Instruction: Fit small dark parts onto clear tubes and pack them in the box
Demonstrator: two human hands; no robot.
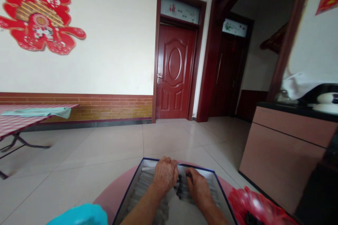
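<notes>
Shallow navy-rimmed box (128, 190) sitting on a smooth round pink top (111, 197), left hand (165, 175) curled palm-down over ribbed silvery rows (141, 186), right hand (198, 190) hooked by knobbly dark bits (180, 186), no telling if either's actually gripping.

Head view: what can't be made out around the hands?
Head view:
- Dark items: partly covered by left hand and right hand; shape and count unclear.
- Blue-edged tray: rows inside too blurred to identify.
- Red dish: cut off by bottom edge; dark contents unclear.
- Cyan object: cut off by bottom edge; kind unclear.
</notes>
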